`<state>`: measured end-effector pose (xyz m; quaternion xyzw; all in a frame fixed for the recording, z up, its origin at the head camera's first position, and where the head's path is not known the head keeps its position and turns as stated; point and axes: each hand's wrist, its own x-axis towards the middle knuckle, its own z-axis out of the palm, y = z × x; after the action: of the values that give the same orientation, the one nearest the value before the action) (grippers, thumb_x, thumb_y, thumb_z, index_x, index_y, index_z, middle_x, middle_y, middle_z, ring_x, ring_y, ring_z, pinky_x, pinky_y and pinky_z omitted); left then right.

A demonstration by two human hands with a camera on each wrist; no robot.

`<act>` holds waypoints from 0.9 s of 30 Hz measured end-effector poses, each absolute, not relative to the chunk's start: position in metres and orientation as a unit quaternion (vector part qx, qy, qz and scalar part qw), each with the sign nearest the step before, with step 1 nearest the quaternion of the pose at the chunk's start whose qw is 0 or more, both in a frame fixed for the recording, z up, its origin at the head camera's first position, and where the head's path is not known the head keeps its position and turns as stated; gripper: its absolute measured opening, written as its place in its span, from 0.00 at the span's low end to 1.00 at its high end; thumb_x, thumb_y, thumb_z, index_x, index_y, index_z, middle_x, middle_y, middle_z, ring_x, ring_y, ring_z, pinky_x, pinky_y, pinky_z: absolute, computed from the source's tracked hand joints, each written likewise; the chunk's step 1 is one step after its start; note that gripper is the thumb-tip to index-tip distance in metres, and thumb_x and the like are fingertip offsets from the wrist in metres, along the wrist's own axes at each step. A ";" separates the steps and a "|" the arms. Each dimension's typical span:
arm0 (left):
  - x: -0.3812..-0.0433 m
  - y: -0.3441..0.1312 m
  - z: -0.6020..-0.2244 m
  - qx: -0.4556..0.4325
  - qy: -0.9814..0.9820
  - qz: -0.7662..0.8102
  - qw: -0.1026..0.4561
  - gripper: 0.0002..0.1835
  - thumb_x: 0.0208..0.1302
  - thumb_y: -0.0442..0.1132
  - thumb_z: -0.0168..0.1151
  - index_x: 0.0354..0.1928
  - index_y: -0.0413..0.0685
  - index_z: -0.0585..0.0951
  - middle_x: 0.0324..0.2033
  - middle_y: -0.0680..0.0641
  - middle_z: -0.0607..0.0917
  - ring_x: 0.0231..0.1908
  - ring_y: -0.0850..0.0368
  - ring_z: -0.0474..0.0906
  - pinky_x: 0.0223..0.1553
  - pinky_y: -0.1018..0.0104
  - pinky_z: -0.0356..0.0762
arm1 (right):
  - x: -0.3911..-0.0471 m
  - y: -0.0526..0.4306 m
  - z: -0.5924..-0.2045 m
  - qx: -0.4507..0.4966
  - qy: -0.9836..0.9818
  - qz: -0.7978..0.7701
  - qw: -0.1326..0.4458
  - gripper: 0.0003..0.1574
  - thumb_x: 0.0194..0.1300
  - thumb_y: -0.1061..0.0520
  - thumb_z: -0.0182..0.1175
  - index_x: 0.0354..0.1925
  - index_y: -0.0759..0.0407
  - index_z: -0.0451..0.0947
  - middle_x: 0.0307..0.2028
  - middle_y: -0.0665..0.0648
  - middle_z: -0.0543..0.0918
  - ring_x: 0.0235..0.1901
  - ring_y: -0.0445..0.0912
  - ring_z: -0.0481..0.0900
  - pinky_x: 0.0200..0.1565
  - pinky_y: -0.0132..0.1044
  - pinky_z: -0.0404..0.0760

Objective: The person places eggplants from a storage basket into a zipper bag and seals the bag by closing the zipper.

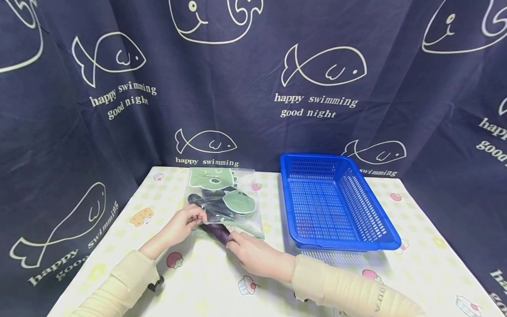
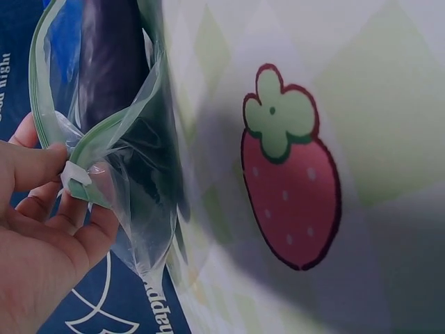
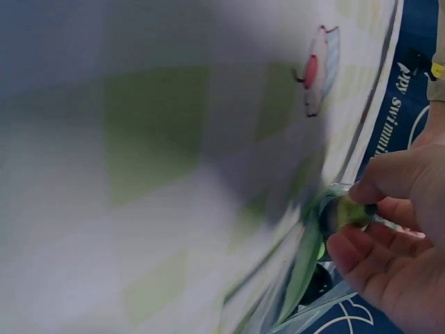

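Note:
A clear zip bag point(image 1: 211, 179) printed with green cartoon shapes lies on the table, with dark eggplants showing inside. My left hand point(image 1: 185, 225) pinches the bag's mouth at one end of its green zip edge point(image 2: 43, 90), by a small white slider point(image 2: 74, 175). Between my hands, an eggplant point(image 1: 217, 232) reaches through the bag's mouth. My right hand point(image 1: 253, 254) holds its near end. In the right wrist view, thumb and fingers close around its greenish stem end point(image 3: 353, 213), right beside the bag's green edge. The eggplant's far end is inside the bag.
To the right stands a blue plastic basket point(image 1: 317, 207) with slotted walls. A pale checked cloth printed with strawberries and cupcakes covers the table point(image 1: 214, 286). Behind it hangs a dark blue curtain point(image 1: 253, 88) with fish drawings.

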<state>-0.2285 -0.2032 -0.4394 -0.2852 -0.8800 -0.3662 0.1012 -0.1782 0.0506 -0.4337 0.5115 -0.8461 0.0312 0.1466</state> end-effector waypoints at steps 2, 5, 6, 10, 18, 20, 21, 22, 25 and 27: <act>-0.229 -0.204 -0.440 -0.286 -0.880 -0.366 0.102 0.16 0.47 0.20 0.59 0.28 0.53 0.76 0.27 0.54 0.73 0.29 0.61 0.69 0.29 0.72 0.71 | -0.178 0.053 -0.435 0.520 -0.840 0.035 0.153 0.20 0.44 0.61 0.64 0.40 0.57 0.73 0.40 0.50 0.71 0.39 0.41 0.73 0.43 0.29 0.75; -0.229 -0.204 -0.440 -0.286 -0.879 -0.367 0.103 0.16 0.47 0.20 0.59 0.28 0.53 0.76 0.27 0.54 0.73 0.28 0.61 0.69 0.29 0.73 0.71 | -0.178 0.055 -0.436 0.529 -0.833 0.036 0.161 0.20 0.44 0.61 0.64 0.39 0.57 0.74 0.40 0.50 0.72 0.39 0.41 0.74 0.45 0.29 0.74; -0.229 -0.204 -0.439 -0.286 -0.879 -0.368 0.102 0.16 0.47 0.20 0.59 0.28 0.53 0.76 0.27 0.54 0.73 0.28 0.62 0.69 0.29 0.73 0.71 | -0.179 0.056 -0.437 0.531 -0.830 0.035 0.165 0.19 0.44 0.61 0.64 0.39 0.57 0.74 0.40 0.50 0.72 0.39 0.41 0.74 0.45 0.29 0.74; -0.228 -0.203 -0.438 -0.282 -0.879 -0.370 0.101 0.16 0.46 0.21 0.59 0.27 0.53 0.77 0.26 0.54 0.73 0.28 0.61 0.69 0.29 0.73 0.71 | -0.179 0.058 -0.439 0.539 -0.822 0.029 0.180 0.18 0.45 0.60 0.63 0.39 0.57 0.74 0.40 0.50 0.73 0.38 0.40 0.74 0.44 0.29 0.74; -0.228 -0.203 -0.439 -0.280 -0.879 -0.373 0.097 0.16 0.47 0.20 0.58 0.27 0.52 0.77 0.27 0.54 0.73 0.29 0.60 0.69 0.29 0.72 0.71 | -0.181 0.057 -0.440 0.544 -0.814 0.034 0.200 0.16 0.49 0.61 0.60 0.40 0.58 0.74 0.40 0.50 0.74 0.40 0.40 0.75 0.47 0.28 0.73; -0.228 -0.203 -0.439 -0.279 -0.879 -0.373 0.098 0.16 0.47 0.20 0.58 0.27 0.52 0.77 0.27 0.53 0.74 0.29 0.60 0.69 0.29 0.72 0.71 | -0.182 0.055 -0.439 0.543 -0.814 0.035 0.203 0.15 0.50 0.61 0.59 0.41 0.59 0.75 0.40 0.50 0.74 0.40 0.40 0.75 0.47 0.28 0.73; -0.228 -0.202 -0.439 -0.279 -0.880 -0.373 0.098 0.16 0.47 0.20 0.58 0.27 0.52 0.77 0.27 0.53 0.74 0.29 0.60 0.69 0.29 0.72 0.71 | -0.182 0.054 -0.439 0.543 -0.814 0.034 0.204 0.15 0.51 0.61 0.59 0.41 0.59 0.75 0.40 0.50 0.74 0.40 0.40 0.75 0.47 0.28 0.73; -0.228 -0.202 -0.439 -0.279 -0.880 -0.372 0.098 0.16 0.47 0.20 0.58 0.27 0.52 0.77 0.27 0.53 0.74 0.29 0.60 0.70 0.29 0.72 0.71 | -0.183 0.053 -0.439 0.542 -0.815 0.030 0.206 0.15 0.51 0.61 0.59 0.41 0.59 0.75 0.40 0.50 0.74 0.40 0.40 0.75 0.46 0.27 0.74; -0.228 -0.201 -0.438 -0.280 -0.881 -0.369 0.098 0.16 0.47 0.20 0.58 0.27 0.53 0.77 0.27 0.53 0.74 0.29 0.60 0.70 0.29 0.72 0.71 | -0.183 0.048 -0.437 0.537 -0.817 0.022 0.207 0.14 0.51 0.60 0.59 0.40 0.58 0.75 0.39 0.50 0.74 0.38 0.40 0.75 0.43 0.27 0.75; -0.228 -0.201 -0.437 -0.280 -0.881 -0.368 0.097 0.16 0.47 0.20 0.58 0.27 0.53 0.76 0.27 0.53 0.74 0.29 0.60 0.70 0.29 0.72 0.71 | -0.183 0.045 -0.437 0.533 -0.821 0.017 0.206 0.12 0.51 0.60 0.59 0.38 0.57 0.75 0.37 0.49 0.73 0.37 0.40 0.75 0.41 0.27 0.76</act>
<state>-0.2279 -0.2010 -0.4373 -0.2799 -0.8815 -0.3678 0.0967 -0.1830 0.0452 -0.4365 0.5330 -0.8206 0.0168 0.2055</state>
